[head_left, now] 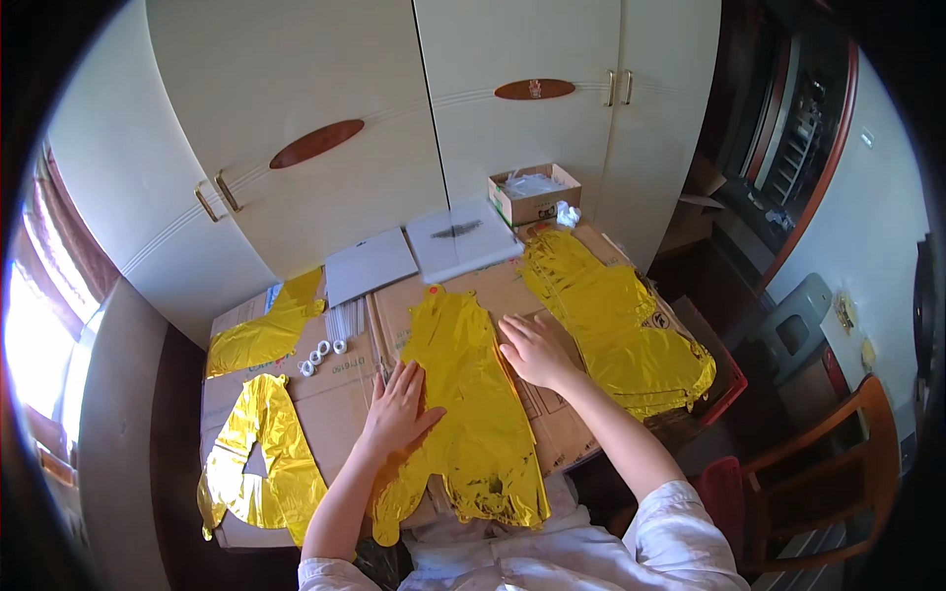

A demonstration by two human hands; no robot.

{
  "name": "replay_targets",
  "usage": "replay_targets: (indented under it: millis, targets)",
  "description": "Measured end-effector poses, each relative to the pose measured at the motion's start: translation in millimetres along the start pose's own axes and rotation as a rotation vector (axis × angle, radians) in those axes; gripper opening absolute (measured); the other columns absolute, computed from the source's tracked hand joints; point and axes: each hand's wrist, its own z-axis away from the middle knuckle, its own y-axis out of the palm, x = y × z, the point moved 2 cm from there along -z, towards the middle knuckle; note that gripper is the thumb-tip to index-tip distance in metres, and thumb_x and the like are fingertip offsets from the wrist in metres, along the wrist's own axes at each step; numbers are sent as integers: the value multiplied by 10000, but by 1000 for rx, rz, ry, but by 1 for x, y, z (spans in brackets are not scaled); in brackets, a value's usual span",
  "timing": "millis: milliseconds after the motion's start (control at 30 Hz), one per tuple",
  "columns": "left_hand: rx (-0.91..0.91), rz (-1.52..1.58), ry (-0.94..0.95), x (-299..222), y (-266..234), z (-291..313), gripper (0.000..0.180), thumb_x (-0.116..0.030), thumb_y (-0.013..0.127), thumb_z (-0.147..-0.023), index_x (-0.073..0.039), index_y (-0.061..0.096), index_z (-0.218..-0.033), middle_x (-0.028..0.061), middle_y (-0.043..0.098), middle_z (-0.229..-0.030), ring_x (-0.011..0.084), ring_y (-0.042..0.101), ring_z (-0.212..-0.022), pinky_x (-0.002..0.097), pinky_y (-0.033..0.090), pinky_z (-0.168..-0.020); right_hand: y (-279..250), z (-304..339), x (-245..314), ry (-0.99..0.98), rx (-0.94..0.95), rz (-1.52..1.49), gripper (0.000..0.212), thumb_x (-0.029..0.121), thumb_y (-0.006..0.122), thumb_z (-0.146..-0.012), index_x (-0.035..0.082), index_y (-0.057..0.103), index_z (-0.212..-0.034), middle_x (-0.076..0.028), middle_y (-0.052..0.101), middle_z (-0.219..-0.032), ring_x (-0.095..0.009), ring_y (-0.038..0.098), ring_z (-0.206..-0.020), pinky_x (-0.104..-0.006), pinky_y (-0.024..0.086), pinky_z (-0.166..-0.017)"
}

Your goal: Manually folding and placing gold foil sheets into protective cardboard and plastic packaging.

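While a gold foil balloon (pixel 468 394) lies flat in the middle of the cardboard-covered surface (pixel 340 389), both hands press on it, gripping nothing. Left hand (pixel 397 412) rests open on its left edge; right hand (pixel 532 350) lies open, fingers spread, on its right edge. More foil (pixel 616 320) is piled to the right, other pieces (pixel 258 448) at left, white rings (pixel 322 357) nearby, a small box (pixel 534 194) beyond.

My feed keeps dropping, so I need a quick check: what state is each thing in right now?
left hand: open, flat on the middle foil balloon
right hand: open, flat at that balloon's right edge
middle foil balloon: deflated, flat on cardboard
right foil stack: flat, piled
left foil balloons: deflated, lying flat
small cardboard box: open
cabinet doors: closed
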Motion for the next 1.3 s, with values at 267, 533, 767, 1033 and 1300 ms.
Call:
replay_targets:
  millis: [267,533,767,1033,1300]
  targets:
    - [-144,-18,12,4,6,4,791,-590,589,-863,-49,450,-1423,154,425,-1484,346,324,-1414,526,228,-1143,13,-31,8,55,126,59,502,344,358,-1028,51,448,-1426,-73,378,-1539,-213,294,-1450,-459,172,-1202]
    - [-196,-8,-10,-4,2,2,724,-556,614,-850,-92,495,-1393,146,461,-1451,342,371,-1375,501,239,-1133,14,-29,6,28,79,56,478,312,393,-1019,58,465,-1417,-76,422,-1511,-213,334,-1430,-454,202,-1195]
    - [-171,25,-34,-1,5,1,728,-523,599,-877,-80,445,-1435,153,428,-1475,348,327,-1400,490,211,-1144,20,-28,3,-16,0,25,460,301,416,-1022,58,472,-1408,-99,452,-1481,-243,381,-1397,-451,228,-1185]
    - [-236,-7,-173,10,-38,37,601,-433,666,-844,-31,537,-1273,156,537,-1276,334,461,-1247,492,365,-1015,5,-22,5,-111,-128,-198,404,266,513,-991,47,544,-1330,-119,543,-1372,-305,493,-1283,-522,275,-1150]
    - [-165,-51,-537,-6,-28,140,583,-463,746,-756,-35,562,-1105,132,547,-1130,327,534,-1055,462,458,-839,2,-14,39,-301,-153,-245,357,295,623,-932,97,622,-1229,-72,594,-1231,-268,555,-1171,-562,335,-1104]
